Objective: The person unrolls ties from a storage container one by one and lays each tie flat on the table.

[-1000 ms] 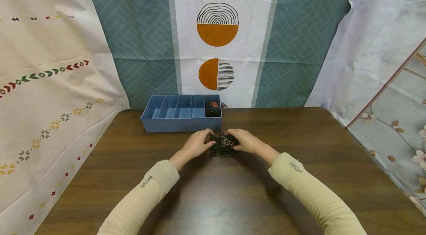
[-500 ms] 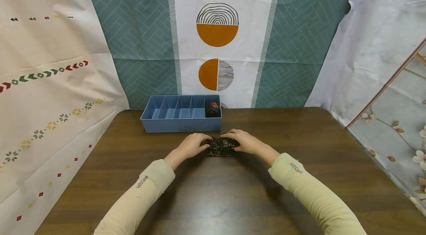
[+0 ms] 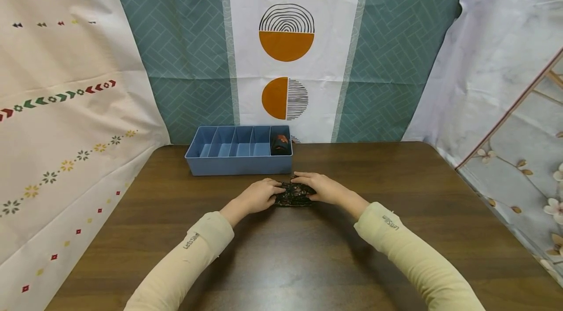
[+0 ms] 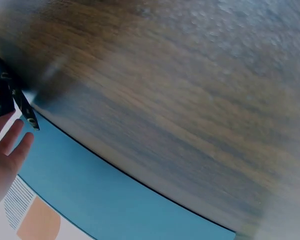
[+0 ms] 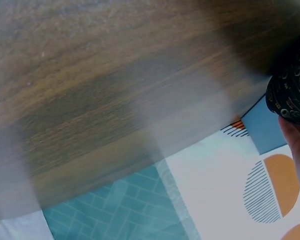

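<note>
While both forearms reach forward across the bench [image 3: 281, 262] toward the blue box [image 3: 239, 166], the wrists bend inward, so the two hands face each other on the near side of the box's right end. Between them a dark patterned cloth [image 3: 295, 194] lies bunched on the bench, near the box but apart from it. The left hand [image 3: 258, 195] lies at the cloth's left end, in front of the box; its thumb touches the fabric, and the left wrist view shows other fingers stretched out and spread. Whether it pinches the cloth or merely presses on it, I cannot tell. The right hand [image 3: 324, 187], out past the box's right end, grips the cloth's right end, fingers over the top and thumb on the near side. Pale yellow sleeves [image 3: 200, 247] with dark lettering near the cuffs cover both forearms.

The bench is brown wood-grain, with a pale sheen well in front of the box. The box has a row of compartments, and its rightmost one holds a dark bundle [image 3: 280, 145] with an orange mark. Behind the box hangs a teal and white curtain [image 3: 184, 47] with orange half-discs; to its left, a cream printed cloth [image 3: 66, 115]; to its right, a pale marbled hanging [image 3: 506, 105] with blossoms.
</note>
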Available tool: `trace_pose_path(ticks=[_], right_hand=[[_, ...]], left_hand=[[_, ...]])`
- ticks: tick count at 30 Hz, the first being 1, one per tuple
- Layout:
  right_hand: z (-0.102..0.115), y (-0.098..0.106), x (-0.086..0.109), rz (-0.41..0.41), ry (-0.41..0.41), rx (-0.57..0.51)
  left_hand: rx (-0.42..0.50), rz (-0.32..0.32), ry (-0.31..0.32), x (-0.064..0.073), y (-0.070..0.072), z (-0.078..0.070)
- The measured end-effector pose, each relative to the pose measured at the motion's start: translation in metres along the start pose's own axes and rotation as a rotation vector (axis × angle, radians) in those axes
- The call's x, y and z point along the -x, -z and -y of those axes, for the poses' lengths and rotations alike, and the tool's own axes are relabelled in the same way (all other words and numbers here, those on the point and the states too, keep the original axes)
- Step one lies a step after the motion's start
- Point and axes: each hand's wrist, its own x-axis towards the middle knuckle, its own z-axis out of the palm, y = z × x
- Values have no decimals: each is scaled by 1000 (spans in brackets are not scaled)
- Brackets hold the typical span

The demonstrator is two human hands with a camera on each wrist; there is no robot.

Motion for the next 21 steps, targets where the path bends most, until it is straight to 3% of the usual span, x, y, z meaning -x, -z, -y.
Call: trace_pose_path(ticks=[9,16,21], right_hand=[[-1,1,1,20,35,36],[-3,1,3,-39,85,85],[-3,0,4,-14,78,94]], left_hand=[[-10,82,7,-2,-6,-2],[54,95,-7,-2,-6,1],[68,96,-15,-1,-7,4]])
